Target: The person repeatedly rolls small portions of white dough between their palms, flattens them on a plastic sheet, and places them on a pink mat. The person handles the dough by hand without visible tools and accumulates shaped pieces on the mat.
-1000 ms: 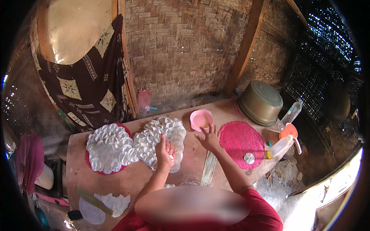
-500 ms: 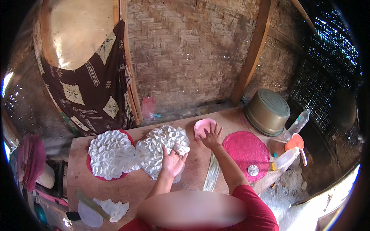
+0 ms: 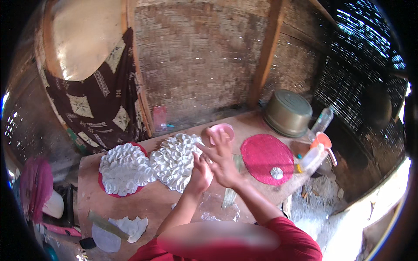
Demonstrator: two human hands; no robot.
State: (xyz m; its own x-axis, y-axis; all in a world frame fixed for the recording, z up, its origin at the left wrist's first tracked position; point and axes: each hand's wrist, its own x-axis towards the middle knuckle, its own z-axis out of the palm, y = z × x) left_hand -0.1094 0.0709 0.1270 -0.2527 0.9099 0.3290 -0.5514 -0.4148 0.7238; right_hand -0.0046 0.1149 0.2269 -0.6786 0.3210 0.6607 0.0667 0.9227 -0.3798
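My two hands meet over the middle of the wooden table (image 3: 148,202). My left hand (image 3: 199,175) is raised with its palm turned toward my right hand (image 3: 221,160), whose fingers are spread and pressed against it. What lies between the palms is hidden. Just behind them sits a small pink bowl (image 3: 226,128). Left of my hands is a round mat covered with overlapping white discs (image 3: 172,160). A second full mat (image 3: 124,168) lies further left. To the right, a bare pink-red woven mat (image 3: 263,156) carries one white disc (image 3: 276,173).
An upturned metal pot (image 3: 288,112), a clear bottle (image 3: 323,119) and an orange-lidded jug (image 3: 318,150) stand at the table's right end. Clear plastic (image 3: 215,208) and a narrow strip (image 3: 230,193) lie near me. White sheets (image 3: 126,226) sit at the front left. A woven wall rises behind.
My left hand lifted off the middle mat of discs. My right hand drew back from the pink bowl, and both hands came together in front of it.
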